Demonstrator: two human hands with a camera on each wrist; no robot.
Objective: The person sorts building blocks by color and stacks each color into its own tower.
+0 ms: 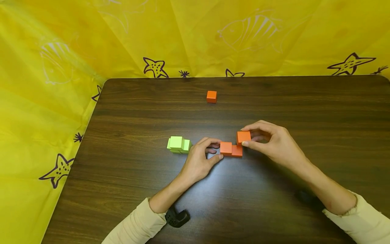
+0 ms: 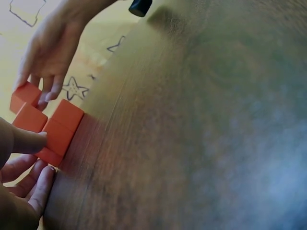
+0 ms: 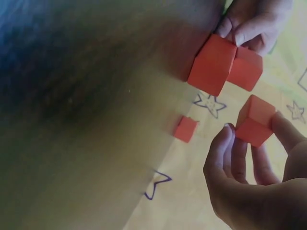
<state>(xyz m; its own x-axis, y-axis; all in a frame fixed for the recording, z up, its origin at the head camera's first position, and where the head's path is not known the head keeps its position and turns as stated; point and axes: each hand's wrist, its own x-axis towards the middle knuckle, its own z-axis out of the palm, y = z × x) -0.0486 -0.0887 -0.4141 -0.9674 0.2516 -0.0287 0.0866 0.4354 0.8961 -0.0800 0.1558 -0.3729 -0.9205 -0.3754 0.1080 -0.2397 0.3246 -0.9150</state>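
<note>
On the table is a small build of orange blocks (image 1: 237,151), with one orange cube (image 1: 226,148) raised on its left end. My left hand (image 1: 199,159) pinches that left end between thumb and fingers; the thumb (image 2: 29,140) lies along the blocks' side in the left wrist view. Just above the build's right end, my right hand (image 1: 274,140) holds another orange cube (image 1: 243,137) between thumb and fingers. In the right wrist view this cube (image 3: 256,120) is apart from the build (image 3: 213,64).
A green block build (image 1: 176,145) stands left of my left hand. Farther back lies a single orange cube (image 1: 211,97). The dark wooden table (image 1: 137,118) ends at a yellow curtain (image 1: 189,37) printed with fish and starfish. Dark straps sit at both wrists.
</note>
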